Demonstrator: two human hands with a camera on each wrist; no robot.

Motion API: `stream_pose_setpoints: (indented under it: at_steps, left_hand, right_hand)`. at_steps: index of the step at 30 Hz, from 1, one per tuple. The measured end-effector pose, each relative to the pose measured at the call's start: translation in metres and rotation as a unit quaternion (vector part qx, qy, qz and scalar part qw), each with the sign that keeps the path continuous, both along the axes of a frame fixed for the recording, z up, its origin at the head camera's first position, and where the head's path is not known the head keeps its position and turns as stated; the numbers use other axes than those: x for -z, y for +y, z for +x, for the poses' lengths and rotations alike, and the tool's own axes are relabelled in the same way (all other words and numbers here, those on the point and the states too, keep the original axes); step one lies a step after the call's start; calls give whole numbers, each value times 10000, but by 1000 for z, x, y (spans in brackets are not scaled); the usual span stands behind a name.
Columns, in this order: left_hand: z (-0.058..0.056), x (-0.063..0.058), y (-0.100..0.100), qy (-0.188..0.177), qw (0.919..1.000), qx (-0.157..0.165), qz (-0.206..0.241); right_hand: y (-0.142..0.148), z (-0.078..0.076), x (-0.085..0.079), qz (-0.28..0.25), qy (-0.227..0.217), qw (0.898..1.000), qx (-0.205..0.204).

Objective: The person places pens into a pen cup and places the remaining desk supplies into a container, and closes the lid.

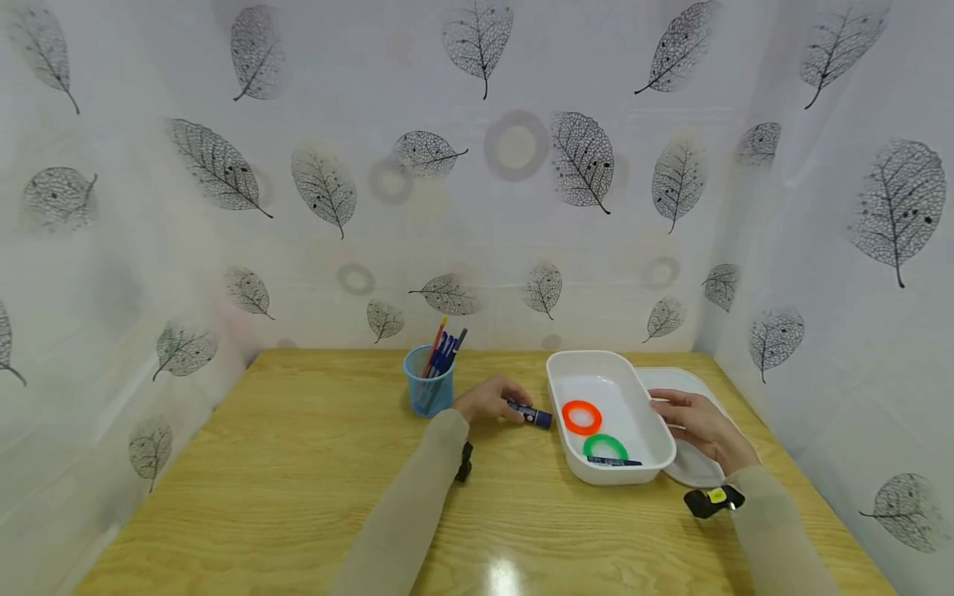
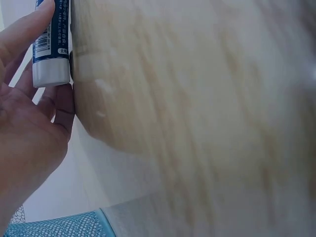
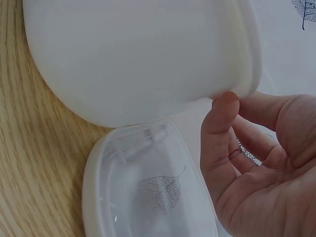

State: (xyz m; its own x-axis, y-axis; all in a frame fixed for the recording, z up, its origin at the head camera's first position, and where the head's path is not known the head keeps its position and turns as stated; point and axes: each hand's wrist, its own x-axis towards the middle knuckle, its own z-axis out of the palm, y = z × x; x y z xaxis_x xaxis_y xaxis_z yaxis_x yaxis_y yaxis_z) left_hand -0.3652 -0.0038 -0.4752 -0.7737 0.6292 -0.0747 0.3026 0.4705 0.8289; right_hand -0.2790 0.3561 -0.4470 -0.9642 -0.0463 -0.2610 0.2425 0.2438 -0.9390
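My left hand [image 1: 492,399] holds a dark blue glue stick [image 1: 535,415] between thumb and fingers, just left of a white plastic container [image 1: 553,385]. In the left wrist view the glue stick [image 2: 51,71] shows a white end and a barcode. At the container's right side, my right hand [image 1: 701,426] pinches the rim; its thumb [image 3: 222,116] touches just under the edge in the right wrist view. Inside the container lie an orange ring [image 1: 566,419], a green ring [image 1: 605,438] and a slim dark blue item [image 1: 614,461] whose kind is unclear.
A whitish lid [image 1: 696,470] lies on the table, partly under the right hand and beside the container. Left of the left hand stands a light blue mesh cup [image 1: 419,396] with several pens and pencils. A leaf-patterned curtain [image 1: 462,232] surrounds the wooden table [image 1: 298,463].
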Motion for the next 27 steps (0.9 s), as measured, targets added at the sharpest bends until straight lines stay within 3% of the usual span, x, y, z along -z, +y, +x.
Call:
stream_pose_setpoints:
  at_steps: [8,17,27]
  left_hand:
    - [0,0,-5,-351,9992,10,213]
    - [4,-4,-9,-501,9973,-127,530]
    - [1,-2,-14,-407,9947,-194,921]
  right_hand:
    - [2,-1,4,10,-61,10000,51]
    - [0,0,1,30,43,10000,-6]
    - [2,-2,3,-55,16,10000,3]
